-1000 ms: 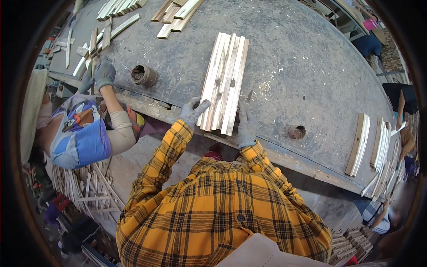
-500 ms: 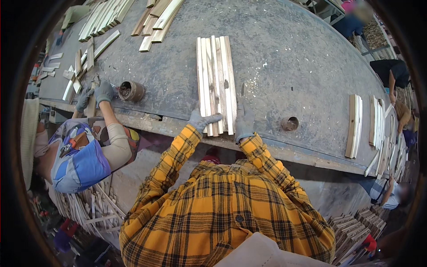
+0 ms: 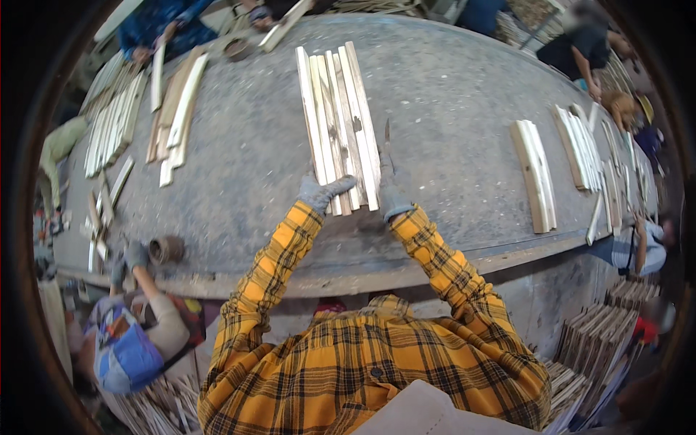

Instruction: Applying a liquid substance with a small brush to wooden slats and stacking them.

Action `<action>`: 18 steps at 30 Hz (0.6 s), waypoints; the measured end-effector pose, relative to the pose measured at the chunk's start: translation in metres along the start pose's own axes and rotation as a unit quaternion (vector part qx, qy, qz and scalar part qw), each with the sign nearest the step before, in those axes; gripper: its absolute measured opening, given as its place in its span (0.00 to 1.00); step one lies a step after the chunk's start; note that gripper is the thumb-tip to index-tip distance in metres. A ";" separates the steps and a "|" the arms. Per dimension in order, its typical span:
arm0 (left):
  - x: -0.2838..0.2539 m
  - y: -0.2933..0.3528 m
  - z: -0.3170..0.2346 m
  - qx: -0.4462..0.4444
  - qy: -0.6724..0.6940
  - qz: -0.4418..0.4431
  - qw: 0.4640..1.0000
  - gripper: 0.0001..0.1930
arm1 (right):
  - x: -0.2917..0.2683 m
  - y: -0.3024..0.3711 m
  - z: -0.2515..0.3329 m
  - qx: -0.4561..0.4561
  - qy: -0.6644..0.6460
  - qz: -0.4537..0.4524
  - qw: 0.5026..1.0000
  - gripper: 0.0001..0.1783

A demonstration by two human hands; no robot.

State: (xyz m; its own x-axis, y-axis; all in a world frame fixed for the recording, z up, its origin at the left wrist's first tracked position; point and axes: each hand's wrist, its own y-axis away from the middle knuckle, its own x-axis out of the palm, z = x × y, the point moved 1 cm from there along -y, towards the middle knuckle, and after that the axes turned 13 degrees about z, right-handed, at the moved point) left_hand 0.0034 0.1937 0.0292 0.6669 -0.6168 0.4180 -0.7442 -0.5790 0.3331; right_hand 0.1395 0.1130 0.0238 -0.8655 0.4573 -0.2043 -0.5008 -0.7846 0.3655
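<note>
Worktable (image 3: 457, 167): beneath the wooden strips (image 3: 339, 119), which may fan apart if grip slackens. Left hand (image 3: 319, 192): clamped on the strips' near-left corner. Right hand (image 3: 394, 194): at their right, finger closure unclear. Blade (image 3: 387, 136): right of strips; inward tilt could scratch them.

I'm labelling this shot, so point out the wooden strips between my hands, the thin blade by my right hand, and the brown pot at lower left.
Wooden strips (image 3: 340, 123): head view, midway along the bundle.
Thin blade (image 3: 387, 135): head view, middle of its length.
Brown pot (image 3: 170, 251): head view, on its body.
</note>
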 end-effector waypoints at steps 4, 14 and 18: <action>0.098 -0.139 0.000 0.023 -0.021 0.077 0.997 0.30 | -0.129 -0.082 0.007 -0.157 -0.189 -0.088 0.965 0.23; 0.279 -0.401 0.010 0.014 -0.062 0.088 0.994 0.33 | -0.389 -0.283 -0.010 -0.099 0.027 -0.147 0.984 0.24; 0.368 -0.455 0.017 -0.023 -0.004 0.136 0.990 0.30 | -0.548 -0.389 -0.084 -0.078 -0.016 -0.088 0.993 0.30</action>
State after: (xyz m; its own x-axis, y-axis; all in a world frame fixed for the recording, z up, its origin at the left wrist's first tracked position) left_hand 0.5880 0.2212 0.0168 0.4416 -0.7510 0.4909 -0.8972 -0.3661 0.2470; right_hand 0.8078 0.1327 -0.0834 -0.7647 0.6047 -0.2227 -0.6420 -0.7450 0.1811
